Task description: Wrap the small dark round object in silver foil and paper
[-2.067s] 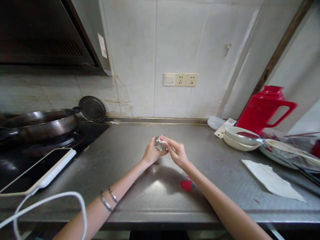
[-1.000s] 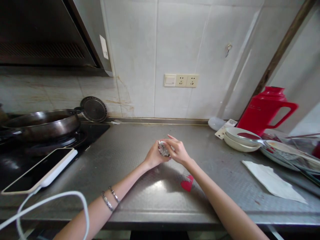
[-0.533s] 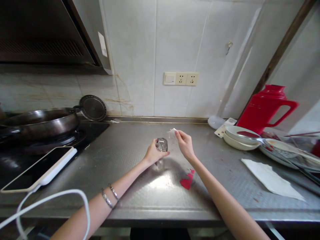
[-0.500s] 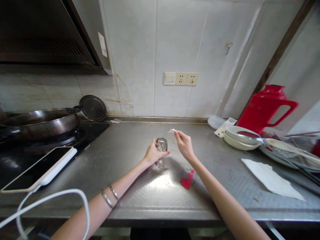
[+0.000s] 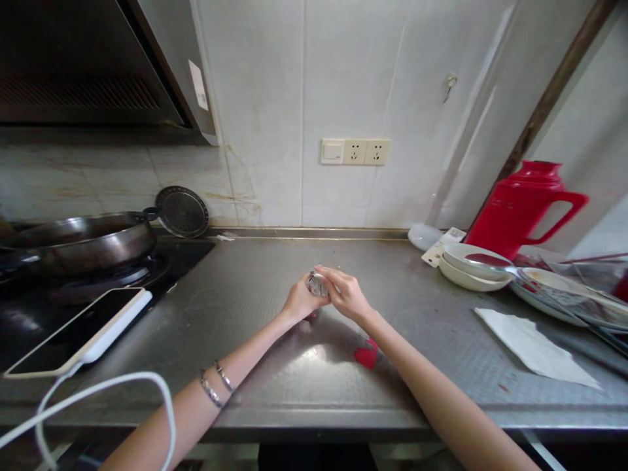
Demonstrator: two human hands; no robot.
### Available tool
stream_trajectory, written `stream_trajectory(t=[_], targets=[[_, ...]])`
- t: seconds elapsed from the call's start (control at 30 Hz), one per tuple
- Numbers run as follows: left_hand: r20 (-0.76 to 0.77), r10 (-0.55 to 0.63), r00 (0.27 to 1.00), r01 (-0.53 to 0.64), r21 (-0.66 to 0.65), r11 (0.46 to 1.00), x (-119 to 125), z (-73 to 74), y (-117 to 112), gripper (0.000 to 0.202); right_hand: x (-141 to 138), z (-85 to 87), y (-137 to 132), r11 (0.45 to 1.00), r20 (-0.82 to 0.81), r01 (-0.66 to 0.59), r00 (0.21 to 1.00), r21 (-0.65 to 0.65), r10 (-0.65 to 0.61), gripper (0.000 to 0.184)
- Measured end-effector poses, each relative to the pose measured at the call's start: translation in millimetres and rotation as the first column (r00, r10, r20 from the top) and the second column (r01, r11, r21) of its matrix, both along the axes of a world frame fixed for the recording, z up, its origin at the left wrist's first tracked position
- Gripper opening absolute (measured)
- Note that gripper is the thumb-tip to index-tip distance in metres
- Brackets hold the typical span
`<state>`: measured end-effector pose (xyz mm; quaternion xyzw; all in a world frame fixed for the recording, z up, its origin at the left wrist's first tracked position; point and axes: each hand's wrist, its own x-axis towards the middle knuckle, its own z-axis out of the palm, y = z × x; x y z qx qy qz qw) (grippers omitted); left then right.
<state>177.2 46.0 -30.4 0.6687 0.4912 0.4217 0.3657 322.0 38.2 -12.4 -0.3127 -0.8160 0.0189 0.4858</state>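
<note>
Both my hands meet above the middle of the steel counter (image 5: 255, 307). My left hand (image 5: 299, 302) grips a small shiny object in clear crinkly wrap (image 5: 316, 284). My right hand (image 5: 346, 297) has its fingers closed over the top and right side of that same object. Most of the object is hidden between the fingers. Two thin bracelets (image 5: 216, 384) circle my left forearm. A small red scrap (image 5: 366, 354) lies on the counter under my right forearm.
A dark wok (image 5: 78, 241) sits on the stove at left, with a phone (image 5: 78, 330) and white cable (image 5: 98, 399) in front. At right stand a red jug (image 5: 524, 206), stacked bowls (image 5: 471, 267), plates (image 5: 569, 294) and a paper napkin (image 5: 532, 347).
Half a second ago my right hand was pulled away, pinching a strip of clear wrap stretched from the object. Now it is back against the object, fingers closed over it.
</note>
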Motion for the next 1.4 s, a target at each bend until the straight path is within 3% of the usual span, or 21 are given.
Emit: stream_trajectory(t=[0.13, 0.27, 0.5, 0.73, 0.87, 1.07, 1.17, 1.3, 1.4], targets=[[-0.006, -0.013, 1.000, 0.013, -0.004, 1.000, -1.8, -6.0, 3.9, 0.054, -3.3, 0.1, -4.0, 0.991, 0.156, -0.068, 0.986, 0.115, 0.050, 0.035], [-0.011, -0.023, 1.000, 0.023, -0.030, 0.999, -2.0, -7.6, 4.0, 0.052, -3.3, 3.5, -6.9, 0.984, 0.213, -0.083, 0.976, 0.156, 0.049, 0.034], [0.051, -0.041, 0.998, 0.041, 0.017, 0.999, 0.3, 1.0, -1.8, 0.047, 2.3, 9.6, -4.3, 0.995, 0.125, -0.016, 0.992, 0.097, 0.004, 0.030], [0.122, -0.044, 0.992, 0.038, 0.047, 0.998, 2.4, 7.9, -6.2, 0.050, 3.4, 5.1, 3.0, 0.999, -0.042, 0.054, 0.998, 0.005, -0.054, 0.030], [0.157, -0.033, 0.987, 0.022, 0.073, 0.997, 2.5, 6.1, -3.9, 0.048, 2.5, 4.2, 0.0, 0.994, -0.012, 0.035, 0.999, 0.099, -0.034, 0.032], [0.152, -0.042, 0.988, 0.037, 0.036, 0.999, 1.3, 13.0, -5.7, 0.051, 3.6, 8.4, -7.6, 0.967, 0.164, -0.082, 0.986, 0.241, 0.043, 0.036], [0.181, -0.048, 0.982, 0.040, 0.050, 0.998, 1.3, 16.7, -8.6, 0.049, 2.9, 9.6, -7.0, 0.979, 0.113, -0.046, 0.993, 0.201, 0.023, 0.034], [0.192, -0.036, 0.981, 0.030, 0.038, 0.999, 1.5, 17.2, -10.4, 0.052, 0.7, 8.2, -4.2, 0.996, -0.094, 0.086, 0.992, 0.027, -0.083, 0.032], [0.168, -0.030, 0.985, 0.020, 0.059, 0.998, 1.2, 15.5, -9.2, 0.053, 0.2, 6.8, -3.9, 0.993, -0.150, 0.107, 0.982, -0.041, -0.112, 0.031]])
